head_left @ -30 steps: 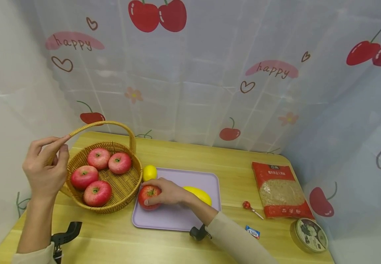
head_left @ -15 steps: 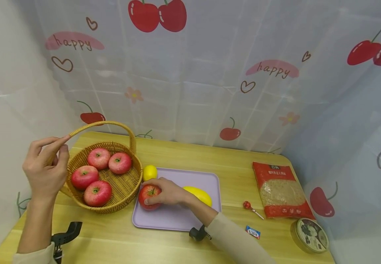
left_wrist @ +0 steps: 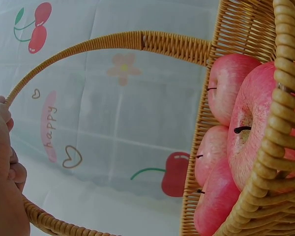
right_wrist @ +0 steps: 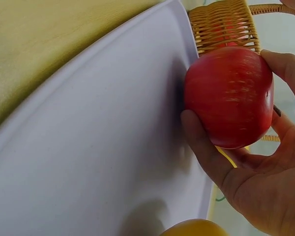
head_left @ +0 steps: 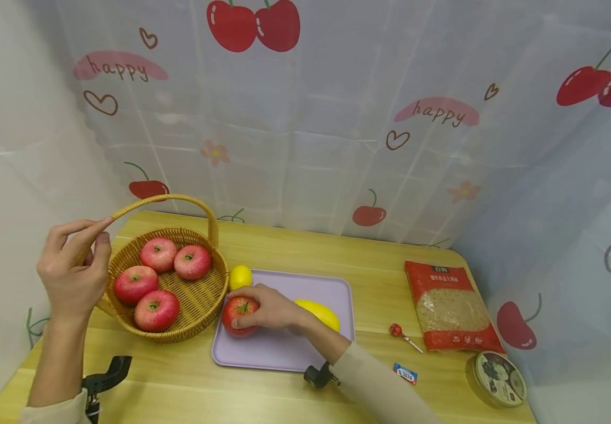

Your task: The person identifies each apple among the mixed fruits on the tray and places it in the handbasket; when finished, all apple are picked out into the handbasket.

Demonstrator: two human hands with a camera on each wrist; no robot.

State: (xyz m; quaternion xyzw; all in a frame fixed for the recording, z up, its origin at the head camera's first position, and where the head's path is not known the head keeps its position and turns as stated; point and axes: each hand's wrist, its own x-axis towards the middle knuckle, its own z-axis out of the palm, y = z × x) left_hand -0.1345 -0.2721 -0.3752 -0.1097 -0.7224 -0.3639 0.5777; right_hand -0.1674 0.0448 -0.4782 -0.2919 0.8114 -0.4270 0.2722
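My left hand (head_left: pixel 75 265) grips the arched handle (head_left: pixel 157 199) of a round wicker basket (head_left: pixel 199 300), on the handle's left side. Several pink-red apples (head_left: pixel 157 310) sit inside the basket; the left wrist view shows them close up, with their stems. My right hand (head_left: pixel 268 307) holds a darker red apple (right_wrist: pixel 228 98) at the left end of a lavender tray (head_left: pixel 263 356), with thumb and fingers around its sides. A yellow lemon (head_left: pixel 240 278) lies by the tray's far left corner, beside the basket. Behind my right wrist, a larger yellow fruit (head_left: pixel 318 313) rests on the tray, partly hidden.
To the right on the wooden table (head_left: pixel 178 383) lie a red lollipop (head_left: pixel 395 330), a small blue packet (head_left: pixel 405 373), a red food bag (head_left: pixel 451 306) and a round lidded tin (head_left: pixel 498 378). A cherry-print curtain (head_left: pixel 305 129) hangs behind the table.
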